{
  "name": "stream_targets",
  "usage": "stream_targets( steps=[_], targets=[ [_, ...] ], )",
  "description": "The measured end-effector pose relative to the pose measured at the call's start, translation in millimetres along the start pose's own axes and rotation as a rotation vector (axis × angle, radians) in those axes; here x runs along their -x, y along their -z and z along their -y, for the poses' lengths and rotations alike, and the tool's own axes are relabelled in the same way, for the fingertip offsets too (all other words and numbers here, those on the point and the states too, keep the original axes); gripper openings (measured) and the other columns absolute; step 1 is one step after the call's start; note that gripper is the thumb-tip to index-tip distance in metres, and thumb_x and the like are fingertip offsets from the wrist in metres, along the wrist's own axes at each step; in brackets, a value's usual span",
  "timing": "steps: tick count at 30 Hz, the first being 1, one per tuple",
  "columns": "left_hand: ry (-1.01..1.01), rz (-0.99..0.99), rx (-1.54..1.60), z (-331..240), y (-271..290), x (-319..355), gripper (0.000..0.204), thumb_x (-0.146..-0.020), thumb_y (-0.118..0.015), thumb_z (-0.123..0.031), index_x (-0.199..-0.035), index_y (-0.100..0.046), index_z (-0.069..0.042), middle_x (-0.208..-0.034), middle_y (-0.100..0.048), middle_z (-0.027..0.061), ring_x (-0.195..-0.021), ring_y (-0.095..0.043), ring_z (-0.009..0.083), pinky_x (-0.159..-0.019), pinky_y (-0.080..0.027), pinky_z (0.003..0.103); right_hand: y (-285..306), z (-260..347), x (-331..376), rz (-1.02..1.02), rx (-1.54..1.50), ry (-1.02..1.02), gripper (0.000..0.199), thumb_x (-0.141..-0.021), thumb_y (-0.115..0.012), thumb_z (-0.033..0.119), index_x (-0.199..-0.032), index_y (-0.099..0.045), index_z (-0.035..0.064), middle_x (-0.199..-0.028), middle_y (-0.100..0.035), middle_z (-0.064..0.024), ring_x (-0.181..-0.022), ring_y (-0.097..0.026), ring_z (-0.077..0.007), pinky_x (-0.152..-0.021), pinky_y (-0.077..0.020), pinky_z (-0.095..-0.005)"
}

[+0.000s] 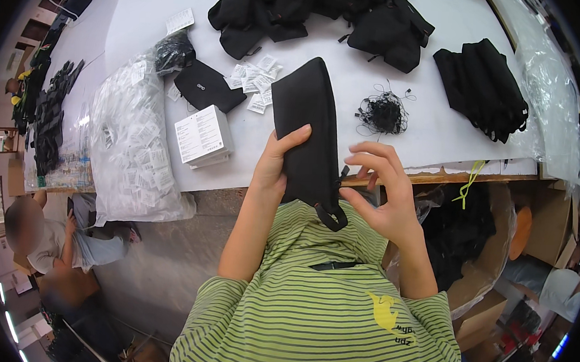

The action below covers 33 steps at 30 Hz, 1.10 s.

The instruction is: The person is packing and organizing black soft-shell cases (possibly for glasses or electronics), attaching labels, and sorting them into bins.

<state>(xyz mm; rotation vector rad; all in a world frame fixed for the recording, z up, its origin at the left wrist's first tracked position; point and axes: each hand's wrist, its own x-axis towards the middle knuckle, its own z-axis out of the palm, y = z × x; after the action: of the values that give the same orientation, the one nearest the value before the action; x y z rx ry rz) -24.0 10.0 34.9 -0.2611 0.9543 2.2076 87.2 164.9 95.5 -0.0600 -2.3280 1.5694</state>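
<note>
Striped shirt (288,302) | left grip (276,160): black pouch (307,101) | right grip (391,200): at its edge

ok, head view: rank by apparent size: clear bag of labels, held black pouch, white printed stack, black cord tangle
1. clear bag of labels
2. held black pouch, probably flattered by being nearer the camera
3. white printed stack
4. black cord tangle, though loose ends blur its outline
</note>
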Motion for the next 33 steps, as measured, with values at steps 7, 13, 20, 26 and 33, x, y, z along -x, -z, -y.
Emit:
stream_targets(
  steps=[7, 13, 20, 26, 33],
  targets=[
    [0.0, 0.008, -0.026, 1, 5, -2, 0.043, -0.081, -0.071, -0.016, -0.116, -0.055, 0.001, -0.099, -0.064, 0.0092, -0.084, -0.065, 0.017, -0.075, -0.055, 0.03, 6, -2, -2, 0.236, 0.171, 0.082, 0.012, -0.078, -0.069, 0.005, -0.088, -0.061, 0.0059, -0.079, -0.058, -0.004, -0.065, -0.057, -0.0199, -0.058, -0.0462, -0.0305],
    [-0.052, -0.069, -0.069, 1, 14, -10, 0.044, -0.079, -0.072, -0.015, -0.116, -0.055, 0.001, -0.1, -0.064, 0.0097, -0.085, -0.064, 0.0177, -0.075, -0.054, 0.03, 5, -2, -3, 0.253, 0.288, 0.226, 0.013, -0.075, -0.068, 0.003, -0.086, -0.062, 0.0049, -0.077, -0.056, -0.0053, -0.067, -0.057, -0.0225, -0.056, -0.045, -0.0319],
    [-0.09, -0.019, -0.208, 0, 1, 0, 0.047, -0.077, -0.074, -0.015, -0.116, -0.055, 0.001, -0.1, -0.063, 0.0091, -0.086, -0.064, 0.0175, -0.077, -0.054, 0.029, 5, 0, -10, 0.252, 0.373, 0.272, 0.013, -0.073, -0.068, 0.001, -0.083, -0.06, 0.0039, -0.076, -0.056, -0.0058, -0.067, -0.055, -0.0237, -0.056, -0.0439, -0.0328],
    [-0.068, -0.047, -0.138, -5, 5, -1, 0.047, -0.076, -0.074, -0.014, -0.116, -0.054, 0.001, -0.101, -0.063, 0.0099, -0.087, -0.064, 0.0173, -0.076, -0.054, 0.03, 1, 3, -16, 0.231, 0.304, 0.273, 0.013, -0.074, -0.068, 0.0, -0.084, -0.06, 0.0039, -0.075, -0.055, -0.0056, -0.068, -0.055, -0.0232, -0.058, -0.0442, -0.033],
    [-0.075, -0.033, -0.037, 0, 10, -2, 0.045, -0.078, -0.074, -0.014, -0.115, -0.055, 0.002, -0.099, -0.064, 0.0099, -0.083, -0.065, 0.0177, -0.074, -0.054, 0.029, 1, -4, -13, 0.291, 0.315, 0.315, 0.016, -0.072, -0.069, 0.002, -0.086, -0.061, 0.0028, -0.078, -0.055, -0.0062, -0.07, -0.055, -0.0233, -0.059, -0.0453, -0.0329]
  ],
)
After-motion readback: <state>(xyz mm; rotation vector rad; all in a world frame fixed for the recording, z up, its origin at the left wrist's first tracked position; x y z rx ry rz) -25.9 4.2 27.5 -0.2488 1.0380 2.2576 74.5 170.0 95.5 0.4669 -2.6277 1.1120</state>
